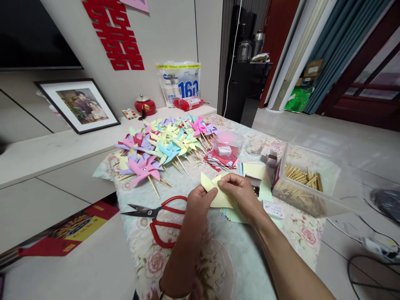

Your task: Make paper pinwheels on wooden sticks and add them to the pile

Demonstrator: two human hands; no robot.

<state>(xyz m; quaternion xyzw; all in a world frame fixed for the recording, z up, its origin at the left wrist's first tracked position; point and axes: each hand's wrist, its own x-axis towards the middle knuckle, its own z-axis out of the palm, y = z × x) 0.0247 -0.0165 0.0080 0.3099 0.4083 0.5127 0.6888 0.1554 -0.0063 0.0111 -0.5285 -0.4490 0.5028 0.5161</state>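
Both hands hold one sheet of pale yellow paper (221,199), its corners partly folded toward the middle. My left hand (201,200) pinches it at the left edge, thumb on top. With fingers closed, my right hand (239,187) grips the paper near its upper right part. Left of my left hand lie scissors (156,212) with red handles, their blades pointing left. Beneath and behind the right hand are stacked sheets of coloured paper (265,183) and a small white box (273,209). Many finished pinwheels (170,150) on wooden sticks are heaped at the back left.
A clear plastic bin (300,200) of short wooden sticks (303,177) stands on the right. Red paper scraps (218,161) lie behind the hands. Against the wall, a white cabinet (62,150) carries a framed picture (83,104), a red jar (145,106) and a plastic bag (178,83).
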